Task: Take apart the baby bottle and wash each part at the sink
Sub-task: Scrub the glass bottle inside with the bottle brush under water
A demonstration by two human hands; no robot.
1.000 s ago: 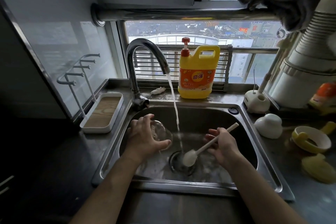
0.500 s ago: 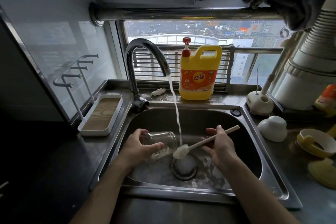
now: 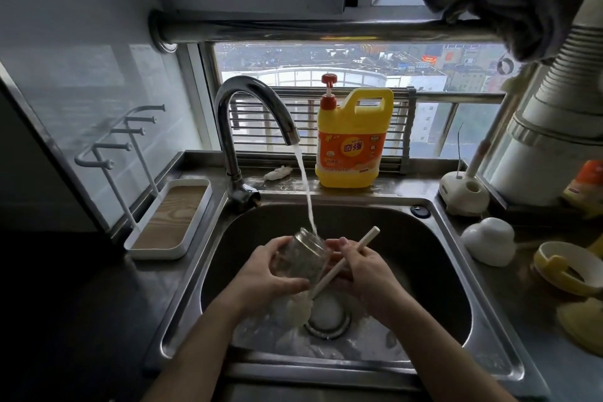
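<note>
Over sink (image 3: 456,271), bottle (image 3: 301,259) gripped, brush head (image 3: 301,308) (blurred)

Clear glass bottle (image 3: 301,258) — tilted, mouth up under the stream

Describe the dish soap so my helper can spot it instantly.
Start at the curved chrome faucet behind the steel sink. Just right of its spout, on the window ledge, stands a yellow plastic jug. Its orange label, built-in handle and red pump top set it apart.
</note>
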